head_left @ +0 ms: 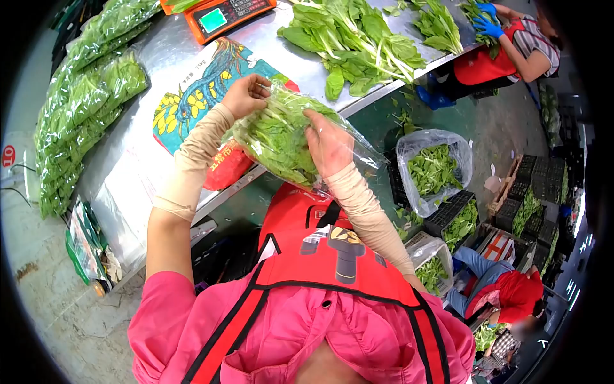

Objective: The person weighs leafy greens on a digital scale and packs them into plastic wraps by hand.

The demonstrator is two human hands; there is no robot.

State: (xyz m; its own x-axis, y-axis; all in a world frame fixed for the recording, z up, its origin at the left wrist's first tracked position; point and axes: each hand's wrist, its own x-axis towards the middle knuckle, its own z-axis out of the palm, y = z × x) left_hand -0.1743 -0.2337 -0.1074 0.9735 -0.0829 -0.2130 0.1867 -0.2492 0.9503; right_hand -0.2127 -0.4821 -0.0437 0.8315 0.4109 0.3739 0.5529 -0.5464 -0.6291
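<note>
A clear plastic bag of leafy greens [281, 137] is held up at the table's front edge, before my red apron. My left hand [248, 97] has its fingers curled in at the bag's upper left edge, pinching the plastic. On the other side, my right hand [329, 144] grips the bag with the thumb pressed on its face; its other fingers are partly hidden. Loose clear film trails to the right of that hand. Beneath the bag and my left forearm lies a printed sack [192, 105] with a tree picture, flat on the metal table [134, 160].
Bagged greens [89, 109] are stacked at the left. An orange scale [220, 19] stands at the back, beside loose greens [352, 45]. Right of the table are a plastic-lined container [435, 169] and black crates [454, 224]. A co-worker's blue gloves [489, 22] hold greens; other people are at lower right.
</note>
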